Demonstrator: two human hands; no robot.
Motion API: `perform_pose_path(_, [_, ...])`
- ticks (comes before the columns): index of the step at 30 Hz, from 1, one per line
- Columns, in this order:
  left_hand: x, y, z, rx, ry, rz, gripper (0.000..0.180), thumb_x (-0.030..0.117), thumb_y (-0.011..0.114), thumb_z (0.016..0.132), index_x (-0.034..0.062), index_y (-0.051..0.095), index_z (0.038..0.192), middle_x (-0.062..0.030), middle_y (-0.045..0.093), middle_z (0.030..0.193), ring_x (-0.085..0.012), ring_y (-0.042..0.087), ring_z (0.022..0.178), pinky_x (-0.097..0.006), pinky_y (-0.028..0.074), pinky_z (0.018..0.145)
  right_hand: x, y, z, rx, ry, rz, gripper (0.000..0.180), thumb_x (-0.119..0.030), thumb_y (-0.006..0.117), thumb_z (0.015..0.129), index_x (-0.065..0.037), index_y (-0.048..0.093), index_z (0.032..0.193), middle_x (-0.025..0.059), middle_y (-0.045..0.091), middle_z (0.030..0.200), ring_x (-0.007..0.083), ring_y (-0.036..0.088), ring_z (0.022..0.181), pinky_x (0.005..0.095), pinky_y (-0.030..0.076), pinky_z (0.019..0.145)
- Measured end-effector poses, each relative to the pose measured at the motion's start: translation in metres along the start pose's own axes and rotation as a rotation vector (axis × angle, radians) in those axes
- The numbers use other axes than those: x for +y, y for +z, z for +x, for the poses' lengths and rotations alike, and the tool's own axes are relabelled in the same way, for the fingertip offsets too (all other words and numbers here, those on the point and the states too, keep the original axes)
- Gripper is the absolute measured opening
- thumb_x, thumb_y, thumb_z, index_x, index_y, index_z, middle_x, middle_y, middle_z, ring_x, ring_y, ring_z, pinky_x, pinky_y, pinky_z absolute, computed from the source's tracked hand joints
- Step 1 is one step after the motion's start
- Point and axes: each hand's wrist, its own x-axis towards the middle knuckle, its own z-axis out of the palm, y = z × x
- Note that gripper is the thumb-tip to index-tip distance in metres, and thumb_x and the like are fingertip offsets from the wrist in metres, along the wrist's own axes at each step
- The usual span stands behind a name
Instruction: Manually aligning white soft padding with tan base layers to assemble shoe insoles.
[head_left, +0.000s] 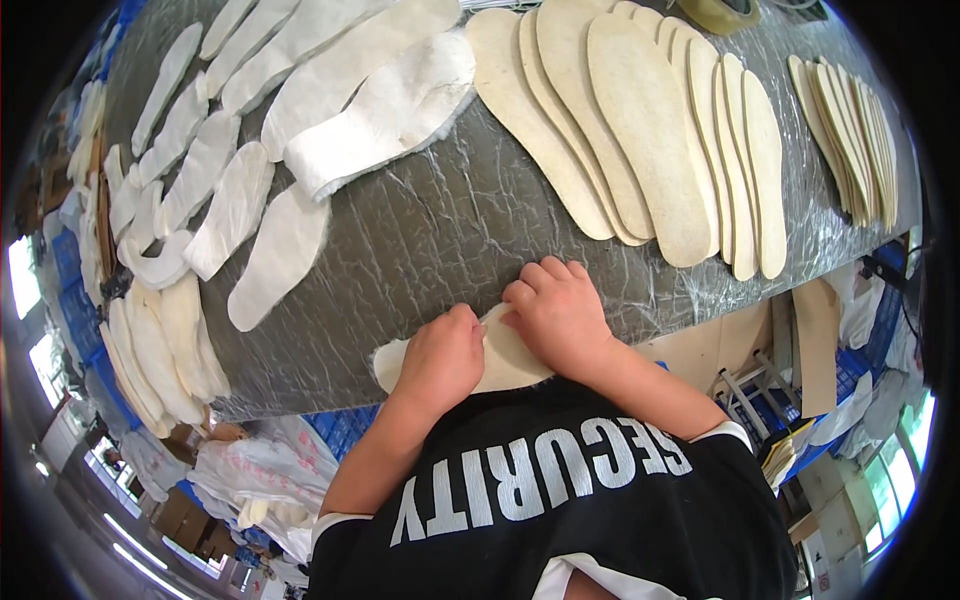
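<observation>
A cream shoe insole (508, 362) lies at the table's near edge, right in front of my body. My left hand (440, 355) is closed over its middle, with the fingertips pinching at its far edge. Close by on the right, my right hand (558, 312) has its fingers curled round the far edge of the same insole. The hands hide much of the insole. A fluffy white rim shows at its left end.
White fleecy insole pieces (385, 115) spread over the far left of the dark, film-covered table (430, 230). Overlapping beige insoles (650, 130) lie at the far middle, with another stack (845, 140) at far right. More pale insoles (160, 350) hang over the left edge. A tape roll (722, 14) sits at the back.
</observation>
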Motion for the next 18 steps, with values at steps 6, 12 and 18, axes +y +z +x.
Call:
perform_pose_path(6, [-0.021, -0.009, -0.01, -0.059, -0.003, -0.431, 0.017, 0.007, 0.065, 0.083, -0.0032, 0.061, 0.097, -0.0126, 0.065, 0.079, -0.0205, 0.066, 0.077, -0.032, 0.05, 0.069, -0.001, 0.007, -0.001, 0.063, 0.03, -0.018, 0.02, -0.022, 0.074, 0.064, -0.014, 0.063, 0.078, 0.0008, 0.056, 0.08, 0.0206, 0.054, 0.082, 0.0358, 0.04, 0.072])
perform_pose_path(12, [-0.041, -0.028, -0.044, -0.021, 0.072, -0.543, 0.036, 0.01, 0.069, 0.079, -0.0021, 0.059, 0.111, -0.0215, 0.064, 0.102, -0.0275, 0.065, 0.086, -0.032, 0.05, 0.078, -0.012, 0.012, -0.005, 0.08, -0.01, -0.005, 0.015, -0.023, 0.07, 0.067, -0.014, 0.062, 0.076, 0.0017, 0.055, 0.078, 0.021, 0.054, 0.083, 0.0364, 0.04, 0.074])
perform_pose_path(18, [-0.062, -0.058, -0.055, 0.032, 0.033, -0.15, 0.023, 0.006, 0.068, 0.078, -0.0015, 0.064, 0.099, -0.014, 0.068, 0.085, -0.0203, 0.066, 0.078, -0.028, 0.048, 0.07, -0.02, -0.005, 0.0, 0.259, -0.116, -0.034, 0.032, -0.022, 0.068, 0.071, -0.012, 0.063, 0.101, 0.0047, 0.058, 0.101, 0.0245, 0.051, 0.102, 0.0439, 0.036, 0.087])
